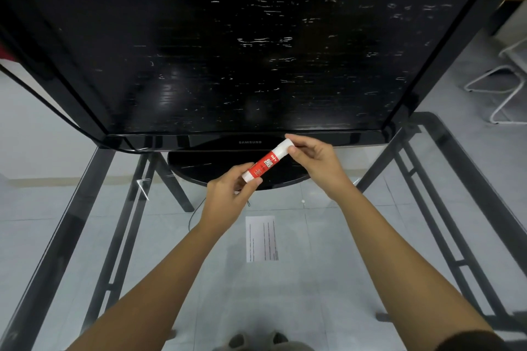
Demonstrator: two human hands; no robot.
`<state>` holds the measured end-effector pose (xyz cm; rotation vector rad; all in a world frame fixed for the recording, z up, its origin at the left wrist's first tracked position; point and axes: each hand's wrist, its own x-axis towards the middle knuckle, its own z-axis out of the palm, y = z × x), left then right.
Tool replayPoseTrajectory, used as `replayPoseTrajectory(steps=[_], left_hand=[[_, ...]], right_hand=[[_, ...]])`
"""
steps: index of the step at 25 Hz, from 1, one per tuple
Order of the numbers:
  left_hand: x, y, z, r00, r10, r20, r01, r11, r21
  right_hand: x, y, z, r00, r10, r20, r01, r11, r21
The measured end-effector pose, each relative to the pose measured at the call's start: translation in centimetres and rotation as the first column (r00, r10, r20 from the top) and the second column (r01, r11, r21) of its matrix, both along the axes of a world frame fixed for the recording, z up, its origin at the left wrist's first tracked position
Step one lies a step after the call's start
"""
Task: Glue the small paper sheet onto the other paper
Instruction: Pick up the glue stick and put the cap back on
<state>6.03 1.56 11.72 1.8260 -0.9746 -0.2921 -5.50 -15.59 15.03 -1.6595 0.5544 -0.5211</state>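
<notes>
A red and white glue stick (266, 161) is held in the air above the glass table, tilted up to the right. My left hand (228, 192) grips its lower white end. My right hand (313, 161) pinches its upper white cap end between thumb and fingers. Below the hands, a small white paper sheet (261, 238) with lines of printed text lies flat on the glass. No second paper is visible.
A large black Samsung monitor (228, 51) stands at the table's far side on an oval black base (194, 165). The glass table top (342, 236) rests on a black metal frame (427, 208). White chair legs (504, 88) stand at right.
</notes>
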Motion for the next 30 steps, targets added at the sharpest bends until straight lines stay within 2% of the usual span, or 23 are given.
replayPoseTrajectory(steps=[8,13,16,20,22,25,27,30], left_hand=[[1.0,0.4,1.3,0.997,-0.074,0.007,0.074,0.997,0.012],[0.9,0.8,0.6,0.996,-0.061,-0.069,0.064,0.997,0.034],[-0.6,0.6,-3.0,0.969,-0.124,-0.215,0.137,0.989,0.048],[-1.1,0.2,-4.8,0.942,-0.206,-0.264,0.250,0.957,0.145],[-0.4,0.1,-6.3,0.958,-0.204,-0.202,0.254,0.931,0.264],[0.6,1.0,-8.8,0.994,-0.109,-0.020,0.108,0.914,0.392],[1.5,1.7,-10.8,0.994,-0.089,0.065,0.051,0.896,0.442],[1.9,3.1,-14.2,0.957,-0.206,0.203,0.028,0.764,0.645]], right_hand=[[0.1,-0.5,1.0,0.987,0.123,-0.101,-0.130,0.989,-0.066],[-0.2,0.6,0.3,0.993,0.071,-0.099,-0.077,0.995,-0.063],[-1.9,2.2,-4.0,0.985,0.042,-0.168,-0.019,0.991,0.135],[-2.4,3.2,-6.0,0.979,0.051,-0.198,-0.017,0.985,0.172],[-2.2,3.0,-6.5,0.972,0.005,-0.234,0.029,0.990,0.140],[-2.7,2.7,-7.9,0.937,-0.046,-0.345,0.042,0.999,-0.019],[-3.2,2.1,-9.5,0.921,-0.067,-0.385,0.044,0.997,-0.067],[-4.0,2.0,-11.4,0.885,-0.064,-0.462,0.003,0.991,-0.131]])
